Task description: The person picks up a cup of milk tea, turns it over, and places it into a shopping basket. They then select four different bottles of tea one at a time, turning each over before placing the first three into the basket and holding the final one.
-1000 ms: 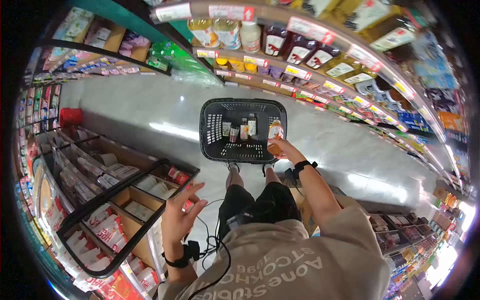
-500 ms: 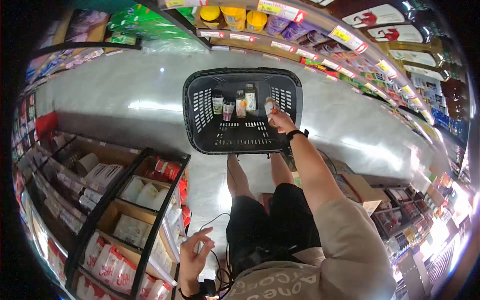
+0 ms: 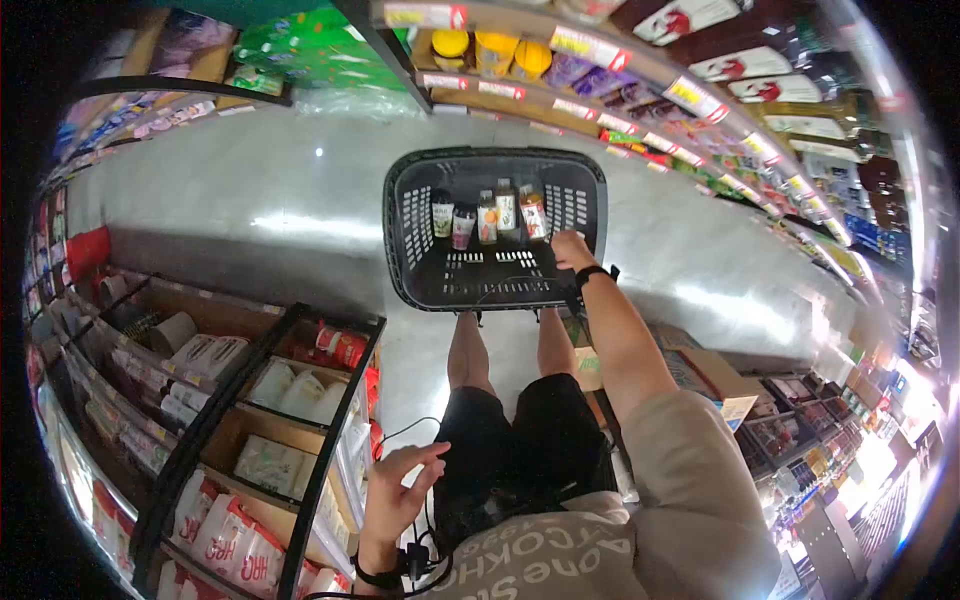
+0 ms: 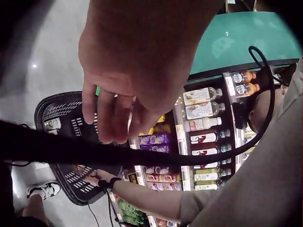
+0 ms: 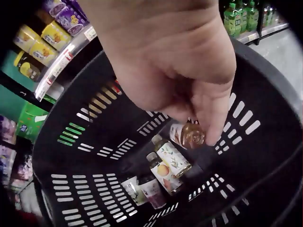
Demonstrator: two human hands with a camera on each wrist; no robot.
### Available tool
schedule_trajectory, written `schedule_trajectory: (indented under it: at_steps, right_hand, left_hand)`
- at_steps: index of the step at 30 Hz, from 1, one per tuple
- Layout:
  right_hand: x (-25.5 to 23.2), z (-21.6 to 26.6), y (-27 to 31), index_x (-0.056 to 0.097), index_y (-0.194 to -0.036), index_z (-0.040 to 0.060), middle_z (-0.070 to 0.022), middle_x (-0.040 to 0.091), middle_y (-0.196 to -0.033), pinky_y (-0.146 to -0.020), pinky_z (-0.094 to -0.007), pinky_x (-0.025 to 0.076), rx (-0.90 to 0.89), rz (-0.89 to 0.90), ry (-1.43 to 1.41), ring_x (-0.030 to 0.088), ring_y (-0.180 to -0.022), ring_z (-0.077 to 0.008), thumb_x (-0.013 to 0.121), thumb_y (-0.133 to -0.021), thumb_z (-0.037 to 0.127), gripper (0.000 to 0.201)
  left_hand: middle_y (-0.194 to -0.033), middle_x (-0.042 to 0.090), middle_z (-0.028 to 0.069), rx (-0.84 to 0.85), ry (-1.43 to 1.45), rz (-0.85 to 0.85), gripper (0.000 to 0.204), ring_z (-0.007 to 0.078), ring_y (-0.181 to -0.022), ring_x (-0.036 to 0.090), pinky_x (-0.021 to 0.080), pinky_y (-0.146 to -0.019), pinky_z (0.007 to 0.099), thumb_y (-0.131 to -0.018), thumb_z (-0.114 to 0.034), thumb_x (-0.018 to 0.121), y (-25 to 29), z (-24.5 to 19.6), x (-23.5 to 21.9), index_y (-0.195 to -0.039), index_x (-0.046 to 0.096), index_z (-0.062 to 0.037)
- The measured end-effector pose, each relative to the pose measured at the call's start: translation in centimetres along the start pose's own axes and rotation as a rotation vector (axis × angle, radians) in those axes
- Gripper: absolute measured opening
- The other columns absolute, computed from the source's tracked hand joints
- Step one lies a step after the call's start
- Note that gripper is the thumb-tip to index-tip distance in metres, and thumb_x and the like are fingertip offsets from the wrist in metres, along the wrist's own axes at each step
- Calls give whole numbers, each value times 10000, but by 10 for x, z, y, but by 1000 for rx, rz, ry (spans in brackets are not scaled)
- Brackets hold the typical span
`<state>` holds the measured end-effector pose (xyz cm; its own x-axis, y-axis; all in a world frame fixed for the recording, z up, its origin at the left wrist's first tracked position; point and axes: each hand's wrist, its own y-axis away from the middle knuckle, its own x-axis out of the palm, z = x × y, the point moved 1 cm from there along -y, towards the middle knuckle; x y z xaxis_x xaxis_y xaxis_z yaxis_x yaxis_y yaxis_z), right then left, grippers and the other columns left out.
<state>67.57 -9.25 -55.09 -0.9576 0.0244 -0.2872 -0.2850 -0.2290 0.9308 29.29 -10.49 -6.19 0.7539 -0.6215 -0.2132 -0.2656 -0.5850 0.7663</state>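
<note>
A black shopping basket [image 3: 400, 260] is in front of the person's legs. Inside, along its far side, lie a bottle with an orange fruit on its label [image 3: 487, 217], a white-labelled bottle [image 3: 506, 205], a small purple container [image 3: 463, 227] and a white-and-green one [image 3: 442, 214]. At the right of this row is an amber bottle with a red-and-white label [image 3: 532, 213]. The right hand [image 3: 572, 252] is just beside its near end, inside the basket, fingers loosely bent. In the right wrist view, fingertips overlap the amber bottle [image 5: 193, 136]. Fingers relaxed, the left hand [image 3: 398, 492] hangs holding nothing.
Shelves of bottles and yellow tubs [image 3: 495, 52] run along the far right. A divided display bin [image 3: 290, 425] with packs and cups stands at the left. Cardboard boxes [image 3: 705, 365] sit behind the right arm. A cable [image 4: 265, 118] loops near the left wrist.
The right hand has lowered the amber bottle into the basket and let go of it, leaving it beside the other bottles. The left hand stays low on the left, still relaxed.
</note>
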Motion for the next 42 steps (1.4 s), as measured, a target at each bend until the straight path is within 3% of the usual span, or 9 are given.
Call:
schedule_trajectory:
  at_steps: [6,11,12,13,15,21,26,35,42]
  right_hand:
    - [-30,3,73,702,-1195,108,-95,724,-977,-676,-426,627,-337,75,55,719,-835,-224,644,-918,256,319]
    - [-100,65,190,700,-1077,81,-108,728,-914,-648,-349,571,-591,255,222,677,-749,-194,604,-937,245,237]
    - [-117,96,259,700,-1127,88,-118,718,-929,-669,-334,562,-676,46,448,672,-790,-177,610,-948,272,273]
    - [-133,92,267,699,-1190,102,-99,719,-992,-686,-327,557,-899,-112,353,665,-827,-168,641,-941,295,321]
    - [-171,117,373,694,-1233,93,-69,717,-1089,-697,-331,562,-719,-89,7,672,-846,-169,657,-939,312,368]
    - [-253,124,524,636,-1302,70,-50,708,-1135,-735,-308,581,-1018,-234,-276,690,-919,-145,649,-993,208,339]
    - [-317,140,549,675,-1233,15,-55,730,-1057,-733,-285,559,-1267,-423,-320,671,-863,-111,645,-1002,211,304]
    - [-416,219,630,688,-1190,33,-70,716,-893,-627,-256,483,-1596,-480,-436,593,-731,-80,680,-943,112,260]
    - [-469,224,665,662,-1244,66,-46,615,-1302,-655,-208,475,-1818,-651,-382,616,-833,-71,670,-911,25,336]
  left_hand:
    - [-893,728,152,304,-20,-73,212,251,-802,691,512,-745,337,-901,-99,715,37,-44,-45,-1097,739,-22]
    - [-937,742,157,513,-113,-21,215,228,-834,713,526,-767,311,-911,-111,712,54,-107,-79,-1102,736,-15]
    - [-950,748,153,560,-123,-17,214,221,-837,715,530,-771,308,-914,-110,711,57,-118,-81,-1105,738,-17]
    - [-963,754,149,607,-135,-8,213,213,-840,718,533,-774,306,-916,-108,710,56,-130,-82,-1108,739,-20]
    - [-909,750,121,720,-90,50,223,166,-804,697,528,-748,290,-908,-96,713,55,-153,-83,-1115,738,-19]
    - [-809,720,85,964,-312,117,231,124,-736,663,517,-686,267,-894,-100,724,88,-220,-75,-1114,739,-30]
    - [-837,722,47,895,-296,202,261,138,-758,662,512,-738,281,-908,-91,715,95,-245,-68,-1162,729,-38]
    - [-939,747,83,1284,-435,-25,203,139,-853,688,540,-777,293,-919,-79,706,119,-402,11,-1102,726,7]
    - [-1147,677,56,1396,-370,17,423,131,-1048,633,502,-914,290,-942,-105,697,78,-541,94,-1347,595,-35]
